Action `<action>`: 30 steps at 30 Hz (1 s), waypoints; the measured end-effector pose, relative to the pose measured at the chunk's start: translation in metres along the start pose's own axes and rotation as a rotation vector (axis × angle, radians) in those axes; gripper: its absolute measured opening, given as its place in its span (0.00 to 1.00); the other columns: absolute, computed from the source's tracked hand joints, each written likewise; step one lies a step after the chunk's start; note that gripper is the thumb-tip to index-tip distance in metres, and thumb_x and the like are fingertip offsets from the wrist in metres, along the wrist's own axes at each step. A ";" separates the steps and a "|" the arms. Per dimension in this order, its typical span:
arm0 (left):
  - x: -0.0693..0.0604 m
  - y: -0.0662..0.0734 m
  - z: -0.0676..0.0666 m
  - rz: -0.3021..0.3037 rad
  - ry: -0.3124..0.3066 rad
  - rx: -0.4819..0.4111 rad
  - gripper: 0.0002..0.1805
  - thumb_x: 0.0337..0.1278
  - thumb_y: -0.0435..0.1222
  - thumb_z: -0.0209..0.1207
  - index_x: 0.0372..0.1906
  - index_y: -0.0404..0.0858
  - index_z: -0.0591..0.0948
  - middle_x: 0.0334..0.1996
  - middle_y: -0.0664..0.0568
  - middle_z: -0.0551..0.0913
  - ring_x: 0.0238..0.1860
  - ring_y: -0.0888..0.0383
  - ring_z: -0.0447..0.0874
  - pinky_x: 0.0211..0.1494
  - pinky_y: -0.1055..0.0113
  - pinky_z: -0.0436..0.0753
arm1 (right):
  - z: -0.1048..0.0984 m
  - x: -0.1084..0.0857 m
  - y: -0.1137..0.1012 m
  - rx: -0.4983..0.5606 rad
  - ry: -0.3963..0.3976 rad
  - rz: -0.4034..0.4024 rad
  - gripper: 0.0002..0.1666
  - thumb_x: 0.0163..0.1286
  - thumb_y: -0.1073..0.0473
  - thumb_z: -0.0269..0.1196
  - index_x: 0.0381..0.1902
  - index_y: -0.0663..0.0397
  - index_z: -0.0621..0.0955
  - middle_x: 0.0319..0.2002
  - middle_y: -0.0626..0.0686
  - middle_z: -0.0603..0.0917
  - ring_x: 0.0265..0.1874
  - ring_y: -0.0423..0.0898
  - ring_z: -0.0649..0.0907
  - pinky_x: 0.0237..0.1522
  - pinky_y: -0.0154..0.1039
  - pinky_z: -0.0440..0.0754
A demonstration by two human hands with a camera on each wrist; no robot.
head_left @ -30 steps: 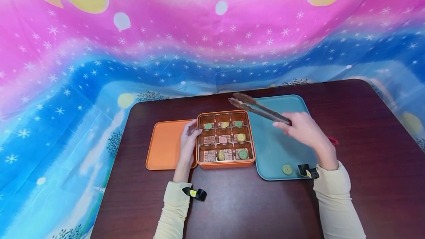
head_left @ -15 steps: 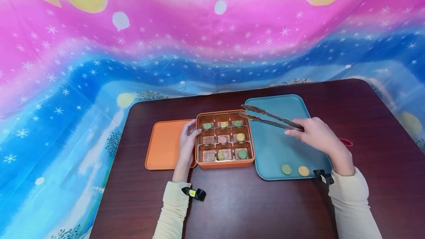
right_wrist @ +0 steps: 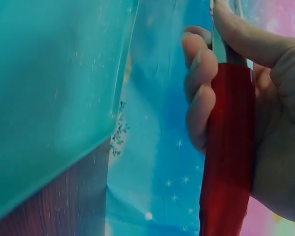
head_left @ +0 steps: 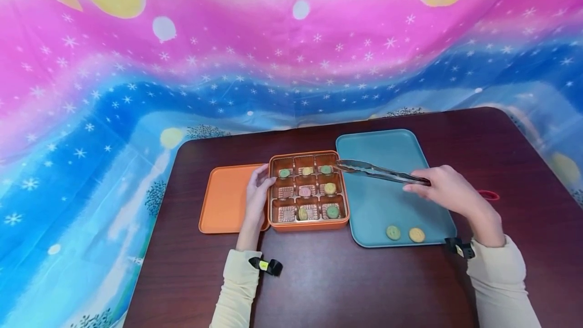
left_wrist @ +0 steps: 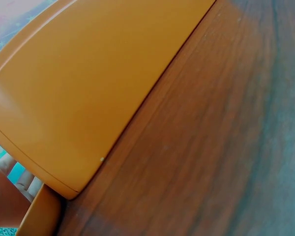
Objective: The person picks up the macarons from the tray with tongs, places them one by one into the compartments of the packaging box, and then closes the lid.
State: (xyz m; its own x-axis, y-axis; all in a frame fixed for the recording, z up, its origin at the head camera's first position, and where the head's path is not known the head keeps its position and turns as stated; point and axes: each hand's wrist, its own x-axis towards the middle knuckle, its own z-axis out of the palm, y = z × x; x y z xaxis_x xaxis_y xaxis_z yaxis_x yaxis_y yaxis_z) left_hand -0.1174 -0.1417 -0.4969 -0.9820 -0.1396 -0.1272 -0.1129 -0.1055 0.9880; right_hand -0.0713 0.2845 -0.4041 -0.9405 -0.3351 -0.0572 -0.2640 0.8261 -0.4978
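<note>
1. Head view: the right hand, right of centre, holds metal tongs; their tips, close together, reach the box's upper-right compartment, and contact with the green piece there cannot be told.
2. Only this view shows the inside of the orange box, at centre, with small round pieces in seven compartments, and two more, green and yellow, on the blue tray, right of centre.
3. The left hand rests at the box's left side, thumb by the rim, beside the orange lid; how far its fingers curl cannot be told.
4. Left wrist view: fingertips peep out at lower left.
5. Right wrist view alone reveals fingers curled round a red handle.
</note>
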 end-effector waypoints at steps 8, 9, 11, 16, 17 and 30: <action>0.002 0.001 0.000 -0.015 0.001 -0.002 0.26 0.71 0.28 0.58 0.72 0.34 0.73 0.66 0.39 0.74 0.63 0.48 0.74 0.60 0.65 0.75 | -0.006 -0.010 0.018 0.003 -0.089 0.016 0.10 0.66 0.56 0.74 0.34 0.52 0.83 0.21 0.42 0.70 0.20 0.39 0.71 0.25 0.35 0.69; 0.001 0.002 0.000 -0.014 0.001 -0.001 0.26 0.71 0.28 0.58 0.72 0.33 0.72 0.67 0.38 0.74 0.64 0.46 0.74 0.58 0.66 0.75 | -0.007 -0.011 0.020 0.005 -0.098 0.020 0.09 0.66 0.56 0.74 0.35 0.52 0.83 0.22 0.42 0.72 0.21 0.38 0.72 0.25 0.35 0.70; 0.001 0.005 0.001 -0.011 0.000 -0.001 0.26 0.71 0.27 0.57 0.71 0.30 0.72 0.67 0.35 0.73 0.65 0.44 0.72 0.56 0.68 0.76 | -0.008 -0.012 0.023 0.015 -0.114 0.024 0.10 0.66 0.56 0.74 0.39 0.54 0.85 0.23 0.42 0.74 0.22 0.38 0.73 0.26 0.36 0.71; -0.005 0.017 0.004 -0.014 -0.009 0.021 0.26 0.70 0.25 0.57 0.70 0.27 0.71 0.67 0.32 0.72 0.66 0.41 0.71 0.54 0.69 0.76 | -0.011 -0.015 0.026 0.047 -0.131 0.042 0.12 0.65 0.57 0.75 0.43 0.55 0.86 0.23 0.42 0.76 0.24 0.39 0.75 0.28 0.36 0.72; -0.006 0.017 0.003 -0.015 -0.010 0.019 0.26 0.70 0.25 0.57 0.70 0.27 0.71 0.67 0.31 0.72 0.66 0.41 0.71 0.54 0.69 0.76 | -0.011 -0.016 0.026 0.055 -0.134 0.043 0.14 0.64 0.57 0.75 0.45 0.56 0.86 0.24 0.42 0.76 0.24 0.39 0.75 0.28 0.36 0.73; 0.000 0.001 0.001 0.000 0.004 -0.007 0.26 0.70 0.28 0.59 0.70 0.35 0.74 0.65 0.40 0.75 0.63 0.48 0.74 0.57 0.68 0.76 | -0.013 -0.024 0.029 0.094 -0.123 0.026 0.29 0.66 0.55 0.74 0.60 0.64 0.82 0.27 0.44 0.76 0.26 0.39 0.75 0.30 0.37 0.73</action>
State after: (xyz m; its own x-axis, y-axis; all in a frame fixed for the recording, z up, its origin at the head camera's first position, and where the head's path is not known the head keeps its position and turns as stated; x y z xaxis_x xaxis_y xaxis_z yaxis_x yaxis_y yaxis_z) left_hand -0.1177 -0.1404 -0.4959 -0.9815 -0.1431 -0.1270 -0.1114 -0.1123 0.9874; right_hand -0.0593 0.3222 -0.4062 -0.9119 -0.3716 -0.1743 -0.2130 0.7913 -0.5731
